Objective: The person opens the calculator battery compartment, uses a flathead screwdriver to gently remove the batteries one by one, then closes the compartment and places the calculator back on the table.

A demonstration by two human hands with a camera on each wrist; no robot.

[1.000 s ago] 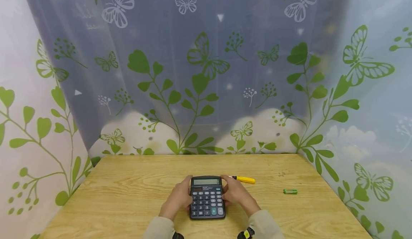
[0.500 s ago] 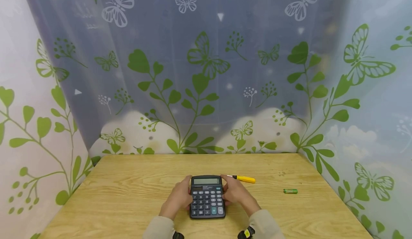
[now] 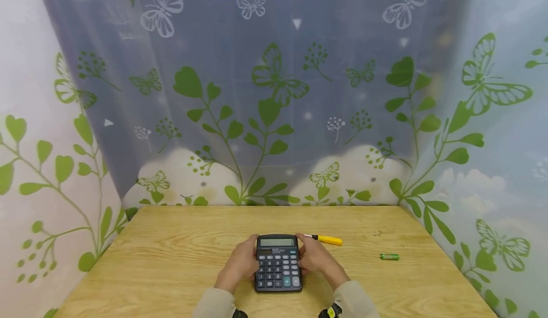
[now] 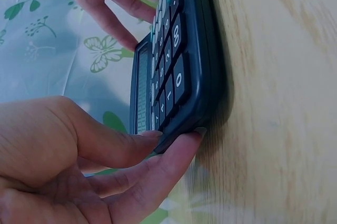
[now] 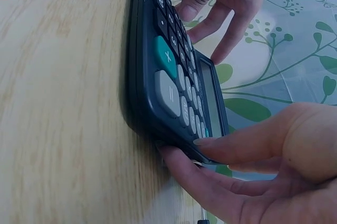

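A black desk calculator (image 3: 278,265) lies face up near the front middle of the table, its screen at the far end. My left hand (image 3: 240,264) grips its left edge; in the left wrist view the thumb (image 4: 118,148) is on the upper rim and fingers reach along the side and below. On the opposite edge my right hand (image 3: 318,259) holds it the same way, thumb (image 5: 237,142) on top and fingers by the lower side. A digit shows at the right of the screen (image 3: 277,242). The calculator's underside is hidden.
Behind the right hand lies a screwdriver (image 3: 329,240) with a yellow handle. A green battery (image 3: 389,257) rests farther right on the wooden table (image 3: 180,251). Patterned curtains (image 3: 274,118) enclose the back and both sides.
The whole head view has shifted slightly to the right. Both hands keep their hold on the calculator, and the things on the table stay in place.
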